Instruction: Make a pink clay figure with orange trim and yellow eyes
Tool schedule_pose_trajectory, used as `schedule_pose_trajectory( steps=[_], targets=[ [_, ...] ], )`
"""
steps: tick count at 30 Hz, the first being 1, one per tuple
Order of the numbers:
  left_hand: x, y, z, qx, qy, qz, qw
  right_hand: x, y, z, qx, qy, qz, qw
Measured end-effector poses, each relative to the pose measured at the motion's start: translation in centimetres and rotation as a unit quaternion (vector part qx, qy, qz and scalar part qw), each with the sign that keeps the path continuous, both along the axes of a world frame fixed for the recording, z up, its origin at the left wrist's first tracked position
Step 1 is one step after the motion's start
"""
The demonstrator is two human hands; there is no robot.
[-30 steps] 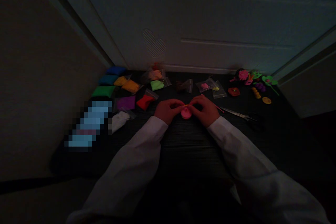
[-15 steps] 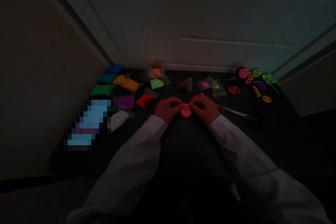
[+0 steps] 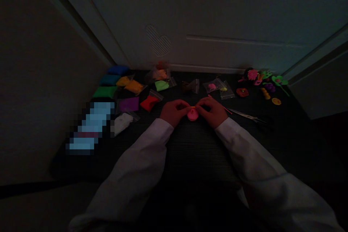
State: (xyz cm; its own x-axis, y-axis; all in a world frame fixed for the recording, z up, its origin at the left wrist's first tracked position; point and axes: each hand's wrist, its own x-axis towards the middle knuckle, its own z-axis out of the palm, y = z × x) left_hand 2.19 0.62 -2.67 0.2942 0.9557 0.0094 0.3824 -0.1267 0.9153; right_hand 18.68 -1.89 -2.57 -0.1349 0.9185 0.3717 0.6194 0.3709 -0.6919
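Note:
In the middle of the dark table, a small rounded piece of pink modelling clay [image 3: 193, 115] sits between my two hands. A thin yellow-orange clay strip [image 3: 193, 107] lies along its far edge. My left hand [image 3: 174, 112] pinches at the left end of that strip, thumb and forefinger closed. From the other side my right hand [image 3: 212, 111] pinches at the strip's right end. The fingertips hide both ends. Just right of my right hand lies a thin pink stick [image 3: 227, 110], close to the tips of the scissors [image 3: 246, 116].
Bags of coloured clay, including purple [image 3: 129, 104], red [image 3: 149, 103], white [image 3: 123, 123] and green [image 3: 105, 92], spread along the left and back. A pixelated bright screen [image 3: 94, 125] lies at left. Finished clay figures [image 3: 252, 75] stand at back right, before a pale panel [image 3: 217, 54].
The view has shifted very slightly. Both hands keep their pinch at the strip above the pink clay, with hardly any visible movement.

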Motion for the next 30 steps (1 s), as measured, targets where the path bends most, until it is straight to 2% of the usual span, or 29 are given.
schedule_pose_trajectory(
  steps=[12,15,18,22,26,30],
  targets=[
    [0.1,0.0,0.0,0.004,-0.007,0.000,1.000,0.0,0.0,0.1,0.002,-0.005,0.006,1.000],
    [0.1,0.0,0.1,-0.002,-0.042,0.010,0.999,0.0,0.0,0.0,0.003,-0.003,0.004,1.000],
    [0.1,0.0,0.3,-0.029,-0.116,0.031,0.992,0.0,0.0,0.0,0.006,0.000,-0.003,1.000],
    [-0.2,0.5,0.3,-0.065,-0.237,0.086,0.966,0.2,-0.2,0.3,0.006,-0.006,0.005,1.000],
    [-0.7,1.3,0.0,-0.121,-0.352,0.159,0.914,0.4,-0.7,0.5,-0.033,-0.064,0.080,0.994],
    [-1.0,1.6,0.1,-0.157,-0.406,0.177,0.883,0.2,-1.0,0.2,-0.054,-0.112,0.100,0.987]
  ],
)
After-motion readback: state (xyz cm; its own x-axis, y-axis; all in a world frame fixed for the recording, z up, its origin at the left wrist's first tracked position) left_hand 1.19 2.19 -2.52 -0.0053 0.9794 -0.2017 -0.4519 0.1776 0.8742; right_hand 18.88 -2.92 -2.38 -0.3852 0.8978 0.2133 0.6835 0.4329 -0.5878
